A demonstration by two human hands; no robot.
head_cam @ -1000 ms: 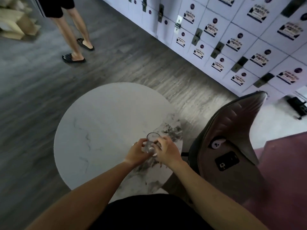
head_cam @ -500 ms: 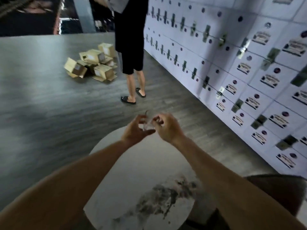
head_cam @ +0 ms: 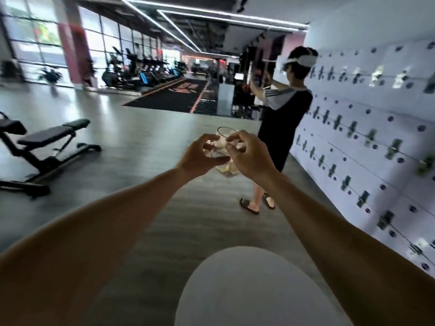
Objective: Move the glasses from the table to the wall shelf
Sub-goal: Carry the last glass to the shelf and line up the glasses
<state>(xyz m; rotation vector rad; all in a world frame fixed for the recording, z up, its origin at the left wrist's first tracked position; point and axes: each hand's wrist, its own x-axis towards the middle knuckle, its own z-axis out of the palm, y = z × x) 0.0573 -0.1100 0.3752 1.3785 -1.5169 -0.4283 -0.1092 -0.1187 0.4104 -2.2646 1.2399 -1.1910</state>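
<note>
Holding the glass (head_cam: 222, 144) between both hands, you have it lifted well clear of the round table (head_cam: 259, 290), out in front of you and roughly upright. Your left hand (head_cam: 200, 154) curls round its near-left side and your right hand (head_cam: 249, 154) pinches the right wall just under the rim. Keep it level and slide one palm under the base before walking. No wall shelf shows, so find it first, and I'd give the person (head_cam: 282, 118) standing by the lockers (head_cam: 376, 137) room as you pass

Clear glass (head_cam: 223, 144), upright, held aloft
</note>
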